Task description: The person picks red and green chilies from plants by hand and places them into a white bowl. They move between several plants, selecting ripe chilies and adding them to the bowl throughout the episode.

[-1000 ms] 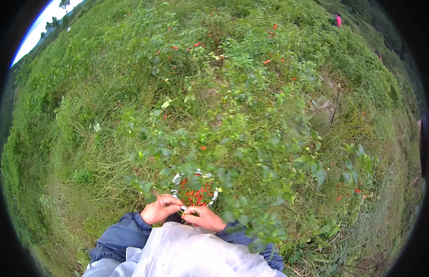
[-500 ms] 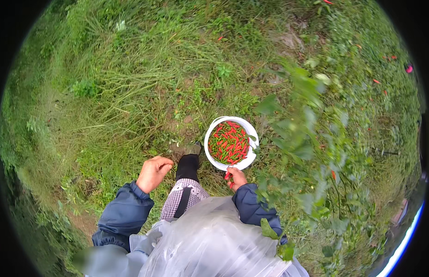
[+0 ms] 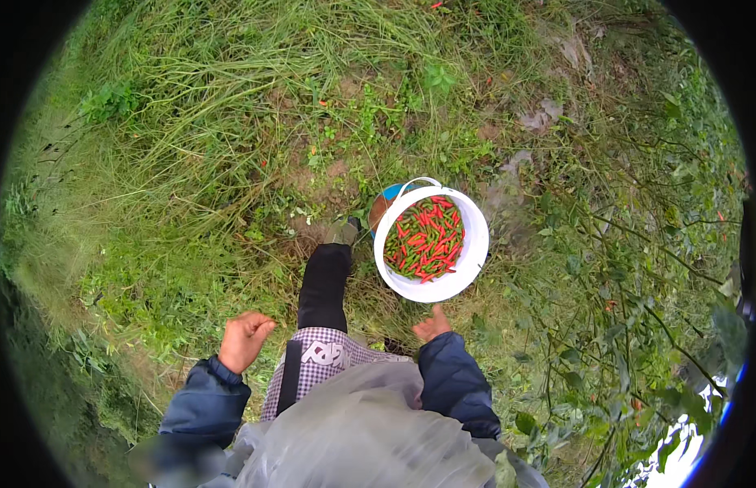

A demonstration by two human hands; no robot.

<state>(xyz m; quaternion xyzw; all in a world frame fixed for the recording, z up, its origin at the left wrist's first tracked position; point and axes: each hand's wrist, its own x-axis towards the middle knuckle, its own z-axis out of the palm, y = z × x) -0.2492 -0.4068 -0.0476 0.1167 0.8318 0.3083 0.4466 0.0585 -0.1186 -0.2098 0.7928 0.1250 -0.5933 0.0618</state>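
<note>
A white bucket [image 3: 473, 259] full of red and green chili peppers [image 3: 425, 237] sits low over the grass, just right of my black-trousered leg [image 3: 323, 281]. Its thin handle lies over the far rim, and something blue [image 3: 386, 200] shows behind it. My right hand [image 3: 431, 325] is directly under the bucket's near rim, fingers pointing up at it; whether it grips the rim I cannot tell. My left hand [image 3: 245, 338] hangs out to the left with its fingers curled, holding nothing. Both arms wear dark blue sleeves, and a clear plastic cover lies over my chest.
Long grass and bare soil patches [image 3: 329, 175] spread ahead and to the left. Leafy chili plants [image 3: 622, 317] with thin branches crowd the right side. A few fallen red peppers dot the ground.
My view swung from the field ahead down to my feet. The bucket went from between both hands to my right side. My left hand came off it and moved left.
</note>
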